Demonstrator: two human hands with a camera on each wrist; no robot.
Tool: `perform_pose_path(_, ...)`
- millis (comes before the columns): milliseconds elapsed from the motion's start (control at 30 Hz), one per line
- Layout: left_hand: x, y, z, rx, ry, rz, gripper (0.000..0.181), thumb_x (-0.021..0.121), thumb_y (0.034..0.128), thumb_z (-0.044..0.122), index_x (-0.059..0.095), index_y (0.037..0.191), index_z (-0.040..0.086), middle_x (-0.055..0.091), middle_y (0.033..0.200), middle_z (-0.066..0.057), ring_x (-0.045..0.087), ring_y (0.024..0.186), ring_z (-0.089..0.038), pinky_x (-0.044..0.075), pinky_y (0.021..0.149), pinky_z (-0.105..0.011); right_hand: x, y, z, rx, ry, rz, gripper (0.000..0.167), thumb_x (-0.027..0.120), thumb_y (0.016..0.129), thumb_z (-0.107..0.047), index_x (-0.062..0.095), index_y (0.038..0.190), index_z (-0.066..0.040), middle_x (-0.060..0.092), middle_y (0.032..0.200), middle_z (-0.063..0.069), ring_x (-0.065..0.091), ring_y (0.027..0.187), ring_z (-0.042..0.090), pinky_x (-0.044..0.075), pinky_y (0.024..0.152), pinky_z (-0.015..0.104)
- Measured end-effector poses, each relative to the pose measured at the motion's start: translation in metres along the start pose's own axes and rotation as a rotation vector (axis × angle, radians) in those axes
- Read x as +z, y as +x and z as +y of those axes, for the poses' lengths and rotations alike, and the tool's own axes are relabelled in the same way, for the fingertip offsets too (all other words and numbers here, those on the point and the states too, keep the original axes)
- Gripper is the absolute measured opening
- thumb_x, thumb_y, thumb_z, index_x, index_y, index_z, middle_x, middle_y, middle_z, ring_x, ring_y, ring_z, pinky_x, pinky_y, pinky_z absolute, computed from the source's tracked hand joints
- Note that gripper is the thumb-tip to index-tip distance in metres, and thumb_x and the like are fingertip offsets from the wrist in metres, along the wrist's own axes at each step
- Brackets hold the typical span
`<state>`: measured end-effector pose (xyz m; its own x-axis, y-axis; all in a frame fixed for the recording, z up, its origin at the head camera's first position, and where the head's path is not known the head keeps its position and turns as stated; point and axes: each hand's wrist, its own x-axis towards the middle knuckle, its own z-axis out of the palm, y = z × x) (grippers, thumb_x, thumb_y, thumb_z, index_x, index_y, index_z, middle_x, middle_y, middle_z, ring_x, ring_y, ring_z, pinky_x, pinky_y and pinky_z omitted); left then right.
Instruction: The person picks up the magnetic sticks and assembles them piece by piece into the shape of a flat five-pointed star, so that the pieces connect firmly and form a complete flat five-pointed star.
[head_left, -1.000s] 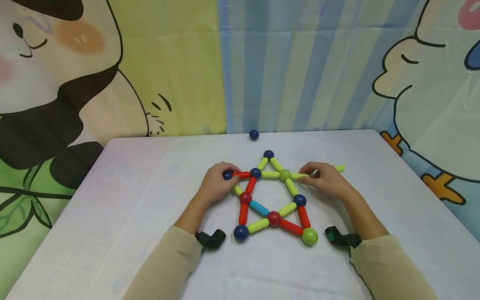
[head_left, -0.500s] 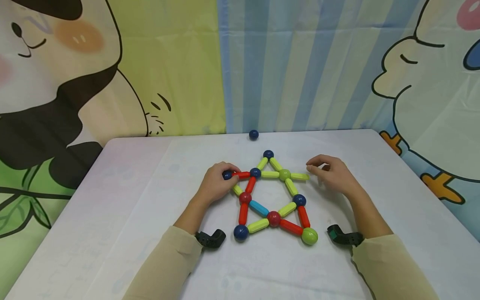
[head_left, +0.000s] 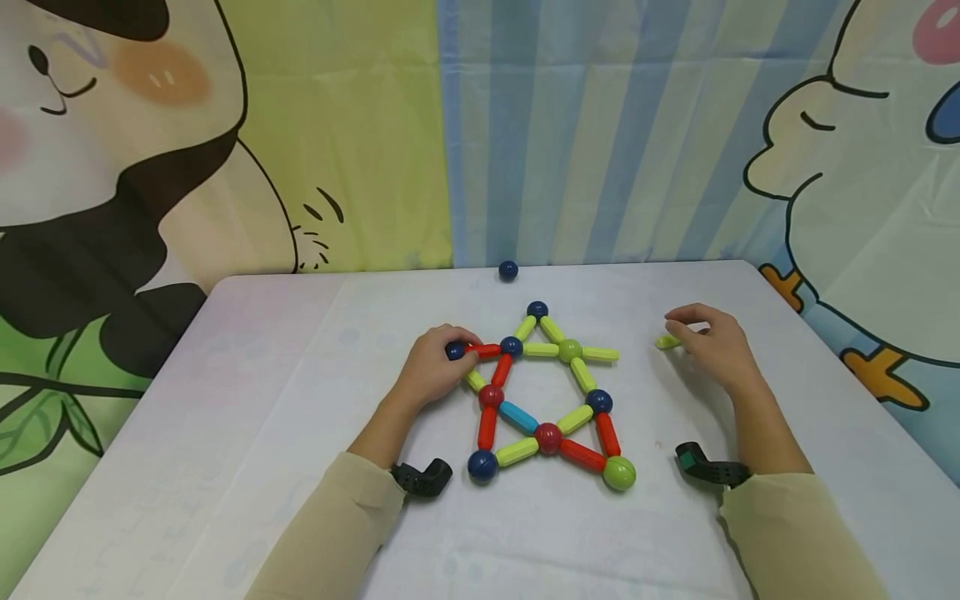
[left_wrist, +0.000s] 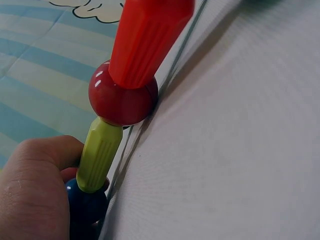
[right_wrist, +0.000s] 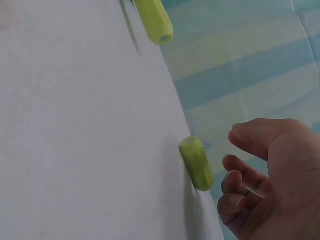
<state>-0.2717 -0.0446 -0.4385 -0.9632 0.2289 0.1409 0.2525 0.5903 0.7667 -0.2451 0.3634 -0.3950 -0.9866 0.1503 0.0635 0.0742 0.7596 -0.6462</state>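
Observation:
A flat frame of magnetic rods and balls lies on the table: red rods, yellow-green rods, one blue rod [head_left: 518,417], and dark blue, red and green balls. At its upper left corner my left hand [head_left: 435,367] pinches a red magnetic rod [head_left: 486,350] beside a dark blue ball [head_left: 454,350]. In the left wrist view, a yellow-green rod [left_wrist: 100,156] joins a red ball [left_wrist: 122,95] near that hand. Further right, my right hand [head_left: 712,346] hovers with loosely bent fingers by a loose yellow-green rod [right_wrist: 197,164], which lies apart from the fingertips.
A lone dark blue ball [head_left: 507,270] sits at the table's far edge. One yellow-green rod [head_left: 602,354] sticks out rightward from a green ball [head_left: 570,350], its outer end unattached. Behind the white table [head_left: 300,467] hangs a printed cloth [head_left: 600,125].
My right hand has left the outstretched yellow-green rod and moved right to the loose one. My left hand and the frame have stayed in place.

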Motion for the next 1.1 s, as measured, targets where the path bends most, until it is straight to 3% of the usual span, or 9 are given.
perform_pose_path(167,0.0,-0.001,0.0,-0.003,0.0,-0.002,0.022,0.067,0.0927,0.023,0.076,0.112,0.017,0.07,0.113,-0.005,0.06,0.111,-0.026,0.053,0.1,-0.045,-0.007,0.001,0.014,0.037,-0.006,0.04,0.051,0.049,0.106,-0.039,0.056,0.142,-0.003,0.045,0.148,0.03,0.052,0.116,0.044,0.049,0.078,0.04)
perform_pose_path(333,-0.001,-0.001,0.0,-0.01,-0.001,-0.007,0.022,0.067,0.0925,0.023,0.076,0.112,0.018,0.07,0.113,-0.005,0.06,0.111,-0.027,0.052,0.101,-0.046,-0.009,0.003,0.019,0.084,-0.028,-0.04,0.053,0.049,0.106,-0.035,0.05,0.15,-0.004,0.037,0.155,0.033,0.051,0.116,0.045,0.05,0.081,0.043)
perform_pose_path(467,-0.002,-0.001,0.001,-0.01,-0.01,-0.009,0.023,0.067,0.0923,0.021,0.076,0.112,0.017,0.07,0.116,-0.004,0.061,0.114,-0.026,0.052,0.103,-0.046,-0.008,0.004,0.019,0.072,-0.047,-0.102,0.052,0.049,0.103,-0.024,0.049,0.151,-0.003,0.034,0.157,0.035,0.051,0.114,0.045,0.051,0.079,0.041)
perform_pose_path(633,-0.001,-0.001,0.0,-0.011,-0.014,-0.017,0.023,0.067,0.0921,0.022,0.076,0.113,0.016,0.07,0.116,-0.004,0.06,0.113,-0.026,0.052,0.103,-0.045,-0.005,0.004,0.023,0.056,-0.072,-0.126,0.047,0.056,0.1,-0.016,0.055,0.145,-0.001,0.034,0.157,0.037,0.043,0.126,0.051,0.046,0.094,0.062)
perform_pose_path(700,-0.001,-0.001,0.0,-0.013,-0.009,-0.021,0.023,0.067,0.0923,0.022,0.076,0.113,0.017,0.07,0.115,-0.005,0.06,0.112,-0.027,0.051,0.103,-0.046,-0.004,0.003,0.024,0.061,-0.069,-0.125,0.045,0.06,0.099,-0.017,0.058,0.141,-0.002,0.039,0.154,0.035,0.042,0.129,0.051,0.042,0.098,0.065)
perform_pose_path(900,-0.002,-0.001,0.001,-0.02,-0.005,-0.023,0.023,0.067,0.0931,0.024,0.075,0.114,0.018,0.069,0.115,-0.005,0.06,0.113,-0.027,0.052,0.103,-0.047,-0.003,0.003,0.024,0.054,-0.058,-0.112,0.04,0.066,0.098,-0.02,0.062,0.132,0.0,0.055,0.137,0.028,0.051,0.114,0.041,0.046,0.085,0.044)
perform_pose_path(1100,-0.002,0.0,0.002,-0.024,-0.005,-0.023,0.023,0.067,0.0931,0.024,0.076,0.113,0.018,0.07,0.115,-0.005,0.06,0.114,-0.028,0.051,0.104,-0.047,-0.005,0.005,0.024,0.076,-0.047,-0.128,0.045,0.066,0.1,-0.03,0.061,0.135,-0.003,0.056,0.133,0.025,0.051,0.11,0.037,0.044,0.078,0.034)
